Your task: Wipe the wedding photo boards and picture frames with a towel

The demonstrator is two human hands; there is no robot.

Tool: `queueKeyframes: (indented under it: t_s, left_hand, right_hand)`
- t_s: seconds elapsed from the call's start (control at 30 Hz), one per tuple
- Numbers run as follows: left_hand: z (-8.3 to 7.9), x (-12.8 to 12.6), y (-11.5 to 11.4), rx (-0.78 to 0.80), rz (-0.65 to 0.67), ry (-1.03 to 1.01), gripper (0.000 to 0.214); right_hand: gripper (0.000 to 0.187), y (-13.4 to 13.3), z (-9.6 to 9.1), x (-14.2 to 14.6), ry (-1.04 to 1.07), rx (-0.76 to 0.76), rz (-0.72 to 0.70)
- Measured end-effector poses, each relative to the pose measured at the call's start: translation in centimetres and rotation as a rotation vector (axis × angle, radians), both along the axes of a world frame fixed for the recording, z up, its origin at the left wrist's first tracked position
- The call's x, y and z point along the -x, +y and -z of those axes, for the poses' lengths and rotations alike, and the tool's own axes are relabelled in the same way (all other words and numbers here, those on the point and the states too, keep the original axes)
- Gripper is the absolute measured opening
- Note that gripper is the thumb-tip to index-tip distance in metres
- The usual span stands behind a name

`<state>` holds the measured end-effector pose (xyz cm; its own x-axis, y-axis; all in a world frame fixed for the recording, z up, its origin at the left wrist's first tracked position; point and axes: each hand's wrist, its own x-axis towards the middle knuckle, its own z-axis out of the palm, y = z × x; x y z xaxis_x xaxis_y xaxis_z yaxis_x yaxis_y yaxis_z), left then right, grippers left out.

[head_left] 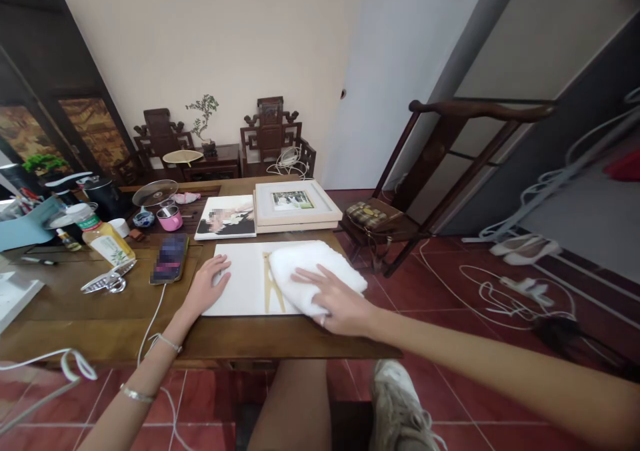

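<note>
A white picture frame [245, 279] lies flat at the near edge of the wooden table [100, 317]. My left hand [206, 283] rests on its left part, fingers stretched out flat. A folded white cloth [315, 274] lies on the frame's right part. My right hand [336, 299] lies palm down on that cloth, fingers spread, with a ring on one finger. A thin gold-coloured stand piece [271, 284] shows on the frame just left of the cloth.
A phone [170, 259] with a white cable lies left of my left hand. Behind stand two stacked frames [293, 204], a photo print [226, 217], a pink pot [170, 218], a bottle [105, 239] and scissors [107, 281]. A wooden chair [425, 171] is right of the table; cables cover the floor.
</note>
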<state>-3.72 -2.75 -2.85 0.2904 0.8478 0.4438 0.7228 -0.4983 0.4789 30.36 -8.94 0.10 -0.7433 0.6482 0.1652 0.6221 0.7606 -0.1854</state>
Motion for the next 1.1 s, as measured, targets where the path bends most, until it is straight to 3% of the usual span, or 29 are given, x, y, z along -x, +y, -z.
queueKeyframes:
  t_s: [0.13,0.2,0.3,0.47,0.57,0.67,0.83,0.9,1.0,1.1]
  left_hand:
    - [-0.1,0.0,0.0,-0.008,0.004,-0.006,0.033]
    - [-0.1,-0.1,0.1,-0.016,0.009,0.002,0.033]
    - [-0.2,0.0,0.1,-0.011,0.019,0.004,0.033]
    - [-0.2,0.2,0.3,0.028,0.039,-0.013,0.032]
    - [-0.2,0.2,0.3,0.039,0.043,-0.016,0.033]
    - [-0.3,0.1,0.2,0.038,0.037,-0.021,0.032]
    - [-0.2,0.1,0.3,0.03,0.043,-0.019,0.033]
    - [-0.2,0.1,0.3,0.028,0.042,-0.015,0.034]
    - [-0.2,0.1,0.4,0.028,0.037,-0.018,0.034]
    - [-0.2,0.1,0.4,0.028,0.044,-0.02,0.033]
  right_hand:
    - [0.004,-1.5,1.6,-1.2,0.063,-0.142,-0.362]
    - [0.004,-0.8,1.3,-1.7,0.047,-0.104,-0.432]
    - [0.008,1.6,-0.2,-2.0,0.004,0.0,-0.338]
    - [0.013,5.6,-2.8,-1.5,-0.108,0.069,0.048]
    - [0.021,6.4,-4.1,-0.9,-0.242,0.102,0.205]
    - [0.021,4.9,-5.4,0.2,-0.321,0.164,0.184]
    - [0.021,-0.5,-7.9,2.6,-0.495,0.3,0.089]
    - [0.023,-1.5,-8.5,3.0,-0.546,0.333,0.069]
    - [0.027,-0.2,-8.5,2.6,-0.511,0.319,0.081]
    - [0.029,3.1,-7.7,1.1,-0.461,0.258,0.099]
